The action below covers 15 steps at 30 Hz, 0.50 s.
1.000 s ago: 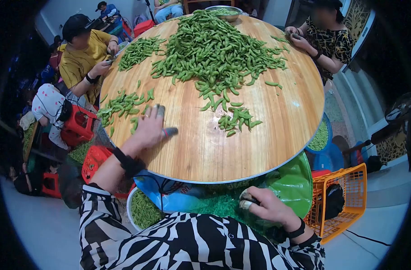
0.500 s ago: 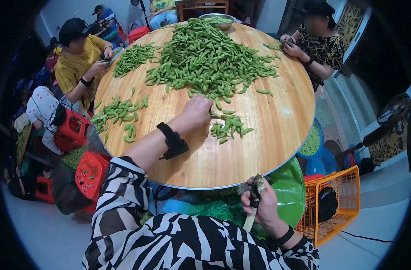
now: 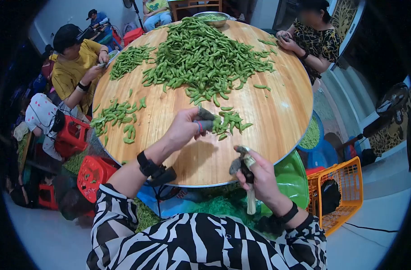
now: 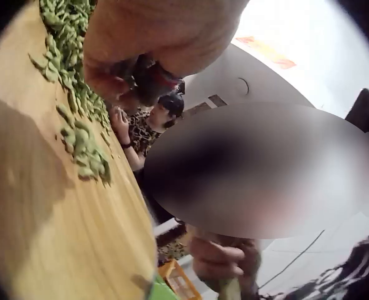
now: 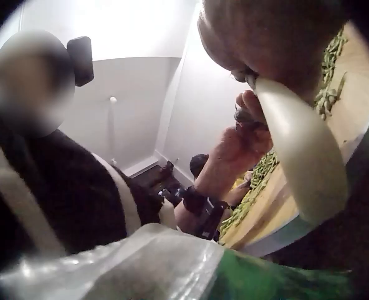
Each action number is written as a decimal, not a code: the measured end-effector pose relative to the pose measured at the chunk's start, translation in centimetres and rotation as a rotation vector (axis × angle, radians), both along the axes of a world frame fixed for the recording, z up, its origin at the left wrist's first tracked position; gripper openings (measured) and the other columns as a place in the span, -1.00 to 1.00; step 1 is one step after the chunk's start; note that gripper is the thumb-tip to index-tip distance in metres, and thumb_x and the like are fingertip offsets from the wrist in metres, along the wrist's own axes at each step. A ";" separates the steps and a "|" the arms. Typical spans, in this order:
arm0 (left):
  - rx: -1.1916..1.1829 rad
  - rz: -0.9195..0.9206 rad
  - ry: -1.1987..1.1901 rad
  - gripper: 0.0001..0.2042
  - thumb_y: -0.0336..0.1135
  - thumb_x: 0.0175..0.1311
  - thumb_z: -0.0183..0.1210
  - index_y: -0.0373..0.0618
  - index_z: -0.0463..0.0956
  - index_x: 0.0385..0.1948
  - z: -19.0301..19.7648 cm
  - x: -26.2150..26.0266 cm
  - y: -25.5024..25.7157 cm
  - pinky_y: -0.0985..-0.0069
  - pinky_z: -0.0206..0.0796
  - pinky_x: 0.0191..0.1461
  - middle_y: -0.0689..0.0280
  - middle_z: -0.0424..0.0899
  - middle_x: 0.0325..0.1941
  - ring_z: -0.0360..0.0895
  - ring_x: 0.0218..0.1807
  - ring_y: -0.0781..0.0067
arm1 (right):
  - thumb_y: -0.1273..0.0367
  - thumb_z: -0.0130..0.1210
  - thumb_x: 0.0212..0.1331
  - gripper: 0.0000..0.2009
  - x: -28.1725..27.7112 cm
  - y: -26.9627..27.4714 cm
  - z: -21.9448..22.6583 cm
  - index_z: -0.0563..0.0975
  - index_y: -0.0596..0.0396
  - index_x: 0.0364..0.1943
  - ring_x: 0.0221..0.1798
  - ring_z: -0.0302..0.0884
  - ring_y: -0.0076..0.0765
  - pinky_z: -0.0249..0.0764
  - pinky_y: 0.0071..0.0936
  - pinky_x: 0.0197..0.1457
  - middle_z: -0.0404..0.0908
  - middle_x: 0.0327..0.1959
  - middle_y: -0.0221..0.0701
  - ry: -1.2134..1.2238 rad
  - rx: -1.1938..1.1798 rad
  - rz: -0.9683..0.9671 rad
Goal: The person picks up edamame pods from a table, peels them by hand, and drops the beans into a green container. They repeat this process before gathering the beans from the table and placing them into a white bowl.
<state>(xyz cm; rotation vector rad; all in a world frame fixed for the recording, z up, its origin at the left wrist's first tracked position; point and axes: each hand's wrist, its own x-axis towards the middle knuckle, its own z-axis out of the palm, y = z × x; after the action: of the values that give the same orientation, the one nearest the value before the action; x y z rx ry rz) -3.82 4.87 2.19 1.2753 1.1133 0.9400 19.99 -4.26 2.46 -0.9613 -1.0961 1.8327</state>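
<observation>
In the head view a small cluster of green soybean pods (image 3: pixel 232 122) lies on the round wooden table (image 3: pixel 187 159). My left hand (image 3: pixel 185 128) is just left of it, above the wood, with grey covers on the thumb and fingertip. Its fingers are bent, and I cannot tell whether a pod is between them. Beyond the table's near edge, my right hand (image 3: pixel 261 177) grips a tool by its smooth cream handle (image 5: pixel 303 150), which sticks out below the fist. The tool's other end is hidden by the fingers. Dark covers sit on the right fingertips.
A large heap of pods (image 3: pixel 201 58) fills the far middle of the table, with a smaller pile (image 3: pixel 115 114) at left. Two people work at the far sides. Green sheeting (image 3: pixel 286 180), an orange crate (image 3: pixel 338 193), red stools (image 3: pixel 93 175) and a tub of beans (image 3: pixel 311 135) surround the table.
My left hand swept right from the left pile to the heap's near edge, then drew back slightly beside the small cluster. My right hand rose toward the table edge, bringing the cream handle into view.
</observation>
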 end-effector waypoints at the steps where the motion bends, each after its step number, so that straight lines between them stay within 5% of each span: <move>1: -0.018 -0.043 -0.073 -0.80 -0.46 0.12 0.24 -0.20 0.54 -0.21 0.1 0.7 -0.7 0.70 0.22 -0.53 0.35 0.62 -0.45 0.44 -0.55 0.68 | 0.41 -0.29 0.29 -0.60 -0.4 0.3 0.1 0.33 0.15 0.19 -0.64 0.27 -0.63 0.18 -0.70 -0.65 0.48 -0.53 -0.36 0.038 -0.017 -0.016; 15: -0.047 -0.132 -0.265 -0.61 -0.47 0.10 0.26 -0.15 0.38 -0.02 -1.1 3.7 -3.9 0.72 0.24 -0.42 0.37 0.62 -0.33 0.46 -0.42 0.70 | 0.49 -0.34 0.21 -0.53 -0.9 -0.1 -0.7 0.23 0.08 0.25 -0.69 0.21 -0.54 0.21 -0.62 -0.66 0.35 -0.65 -0.35 0.265 -0.147 -0.015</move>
<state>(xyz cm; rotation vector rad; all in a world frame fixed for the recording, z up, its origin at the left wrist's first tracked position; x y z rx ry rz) -0.11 0.97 1.06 1.1340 0.8303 0.9463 19.11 -4.37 1.72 -0.7773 -0.8004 1.9835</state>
